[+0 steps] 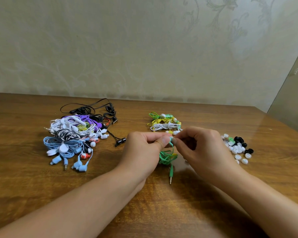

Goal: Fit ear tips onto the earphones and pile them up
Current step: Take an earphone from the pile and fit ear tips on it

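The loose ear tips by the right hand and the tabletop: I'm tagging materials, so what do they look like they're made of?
The ear tips look like soft silicone or rubber: small matte domes in white, black and green, with hollow centres. The tabletop looks like wood or wood-grain laminate under a glossy coat: brown grain pattern, with bright reflections near the right edge. Which of the two, the picture cannot settle.

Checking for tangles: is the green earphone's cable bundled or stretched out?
Bundled: green earphone cable hangs coiled below both hands, gold-tipped plug on the wooden table.
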